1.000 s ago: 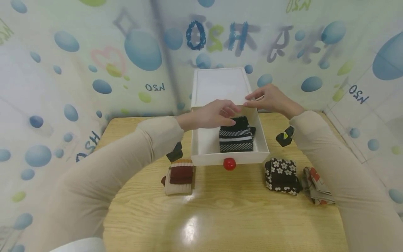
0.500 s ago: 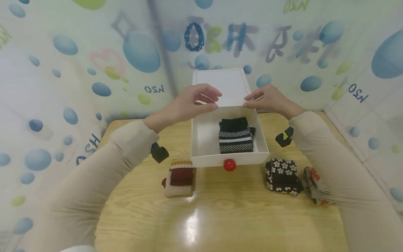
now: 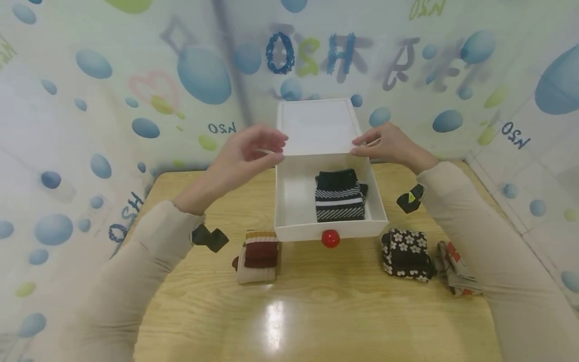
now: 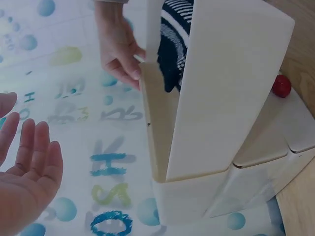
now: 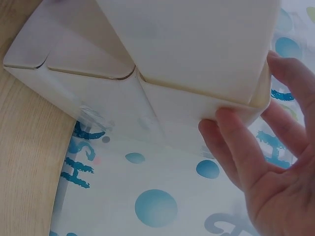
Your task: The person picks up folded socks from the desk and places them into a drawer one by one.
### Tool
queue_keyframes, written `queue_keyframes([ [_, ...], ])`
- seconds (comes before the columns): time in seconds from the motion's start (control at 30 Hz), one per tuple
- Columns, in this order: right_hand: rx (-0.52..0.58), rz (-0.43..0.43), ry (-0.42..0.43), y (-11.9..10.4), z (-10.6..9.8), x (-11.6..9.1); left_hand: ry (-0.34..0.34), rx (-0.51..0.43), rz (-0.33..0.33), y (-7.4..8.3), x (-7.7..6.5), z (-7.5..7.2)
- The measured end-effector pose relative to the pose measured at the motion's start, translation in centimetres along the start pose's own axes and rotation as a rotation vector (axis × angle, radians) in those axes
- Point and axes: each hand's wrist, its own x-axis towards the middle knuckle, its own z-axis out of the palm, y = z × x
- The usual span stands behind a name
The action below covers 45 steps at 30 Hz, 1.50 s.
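A white box (image 3: pixel 318 125) stands at the back of the wooden table. Its drawer (image 3: pixel 294 206), with a red ball knob (image 3: pixel 330 238), is pulled out toward me. Folded black-and-white striped socks (image 3: pixel 340 196) lie inside, to the right. My right hand (image 3: pixel 391 146) grips the box's right corner, and the right wrist view shows its fingers (image 5: pixel 236 132) bent around the white rim. My left hand (image 3: pixel 251 148) is at the box's left side with fingers spread. The left wrist view shows this left hand (image 4: pixel 32 172) holding nothing, apart from the box.
Maroon, beige and mustard folded socks (image 3: pixel 258 259) lie front left of the drawer. Folded black flower-patterned socks (image 3: pixel 407 254) are front right, beside grey and red folded socks (image 3: pixel 457 269). A patterned wall (image 3: pixel 203 125) stands close behind the table (image 3: pixel 316 322).
My left hand has moved left from over the drawer, across the front of the white panel, to the box's left side. The right hand stays on its corner; the socks stay put.
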Motion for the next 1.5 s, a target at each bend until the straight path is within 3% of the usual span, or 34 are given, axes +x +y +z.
queue_keyframes([
  [0.23, 0.018, -0.042, 0.010, 0.1, 0.0, -0.2, 0.134, -0.137, 0.109, -0.9, -2.2, -1.1],
  [0.33, 0.016, -0.033, 0.016, 0.1, 0.1, -0.1, 0.162, -0.147, 0.122, -1.5, -2.8, -1.5],
  [0.6, 0.014, 0.034, 0.004, 0.2, 0.3, 0.1, 0.133, -0.090, -0.011, -4.7, -4.5, -1.2],
  [0.83, 0.028, 0.022, 0.010, 0.1, 0.3, 0.2, 0.144, -0.089, -0.108, -8.3, -5.9, -0.3],
  [0.97, 0.029, 0.019, 0.013, 0.3, 0.3, 0.2, 0.102, -0.074, -0.197, -10.0, -6.6, 0.0],
  [1.13, 0.025, 0.022, 0.016, 0.3, 0.3, 0.1, -0.048, -0.043, -0.295, -12.3, -7.7, 0.3],
  [1.27, 0.034, 0.019, 0.014, 0.4, 0.5, 0.2, -0.140, -0.012, -0.322, -14.0, -8.8, 0.7],
  [1.5, 0.012, 0.018, 0.025, 0.3, 0.4, 0.2, -0.175, -0.003, -0.333, -16.3, -9.8, 1.4],
])
